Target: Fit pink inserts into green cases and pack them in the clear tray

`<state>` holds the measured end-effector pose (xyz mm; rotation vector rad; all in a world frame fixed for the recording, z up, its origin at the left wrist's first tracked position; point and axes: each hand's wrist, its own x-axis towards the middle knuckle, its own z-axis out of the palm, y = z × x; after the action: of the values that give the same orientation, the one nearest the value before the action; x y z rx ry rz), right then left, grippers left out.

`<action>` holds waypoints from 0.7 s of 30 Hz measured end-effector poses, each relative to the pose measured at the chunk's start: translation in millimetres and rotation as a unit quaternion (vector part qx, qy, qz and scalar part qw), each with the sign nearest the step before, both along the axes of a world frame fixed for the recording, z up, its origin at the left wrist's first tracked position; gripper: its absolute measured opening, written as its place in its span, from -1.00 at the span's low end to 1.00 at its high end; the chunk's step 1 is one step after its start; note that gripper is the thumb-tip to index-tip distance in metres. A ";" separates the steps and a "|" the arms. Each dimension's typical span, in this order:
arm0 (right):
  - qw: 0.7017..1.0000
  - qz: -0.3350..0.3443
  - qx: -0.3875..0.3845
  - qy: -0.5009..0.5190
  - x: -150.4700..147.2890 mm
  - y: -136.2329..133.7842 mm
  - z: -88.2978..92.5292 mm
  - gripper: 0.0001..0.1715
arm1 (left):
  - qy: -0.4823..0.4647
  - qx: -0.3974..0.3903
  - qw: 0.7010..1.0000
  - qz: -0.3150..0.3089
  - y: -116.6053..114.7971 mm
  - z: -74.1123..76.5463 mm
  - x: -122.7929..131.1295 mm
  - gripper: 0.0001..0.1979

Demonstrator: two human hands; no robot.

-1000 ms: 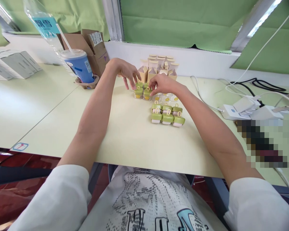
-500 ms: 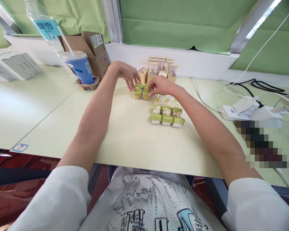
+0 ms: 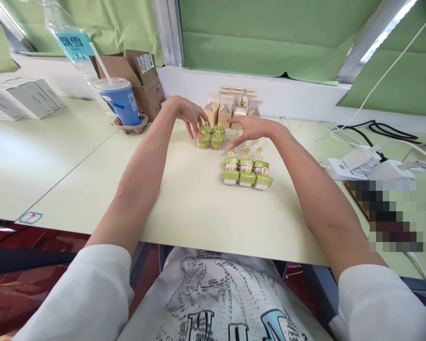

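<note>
My left hand (image 3: 192, 117) reaches to a cluster of small clear containers with green lids (image 3: 210, 137). Its fingers are apart and lie against the cluster's left side. Each lid has a cream loop on top. My right hand (image 3: 247, 129), thumb and fingers spread, hovers over clear containers (image 3: 247, 148) without lids that show yellow marks; it holds nothing. Nearer to me stand several green-lidded containers with whitish bottoms (image 3: 247, 177), in two rows, untouched by either hand.
Open cardboard boxes (image 3: 225, 113) stand behind the containers. At left are a blue cup (image 3: 119, 105) in a holder, a plastic bottle (image 3: 74, 45), a brown carton (image 3: 147, 90) and white boxes (image 3: 28, 97). Power strips (image 3: 348, 166) with cables lie at right, beside a blurred-out object.
My right hand has let go of the green-lidded container and moved right, its fingers opening over the clear containers. My left hand has stayed beside the cluster.
</note>
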<state>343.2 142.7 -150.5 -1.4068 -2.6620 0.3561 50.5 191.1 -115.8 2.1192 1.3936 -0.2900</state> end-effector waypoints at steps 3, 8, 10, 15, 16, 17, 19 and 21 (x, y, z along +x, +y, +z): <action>1.000 -0.014 -0.022 -0.018 6.8 0.8 0.7 0.51 | -0.005 -0.006 1.000 0.004 -0.2 0.3 0.5 0.45; 0.999 -0.024 -0.023 -0.027 9.4 5.7 -4.8 0.28 | 0.004 -0.005 1.000 0.004 0.5 1.5 1.2 0.47; 0.999 -0.028 -0.020 -0.022 8.8 7.0 -7.9 0.24 | 0.013 0.009 1.000 -0.006 1.1 1.7 0.8 0.43; 1.000 -0.012 -0.019 -0.009 7.0 6.5 -10.6 0.30 | 0.027 0.026 0.999 -0.007 -0.2 1.1 2.0 0.29; 1.000 -0.009 -0.023 -0.007 7.5 6.0 -9.1 0.34 | 0.026 0.022 0.999 -0.002 -1.1 1.3 2.6 0.29; 1.000 -0.007 -0.028 -0.007 8.9 5.6 -6.8 0.36 | 0.023 0.018 1.000 0.003 -2.3 2.0 3.0 0.29; 0.999 -0.009 -0.029 -0.015 14.7 5.9 -0.2 0.34 | 0.018 0.007 1.000 0.014 -5.5 5.8 3.1 0.30; 0.999 -0.019 -0.013 -0.037 23.9 8.1 7.3 0.27 | 0.021 0.001 0.999 0.033 -10.5 13.7 1.2 0.35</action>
<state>367.1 150.7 -143.2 -1.5057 -2.6938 0.3415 51.7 180.6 -102.1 2.0754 1.4846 -0.3076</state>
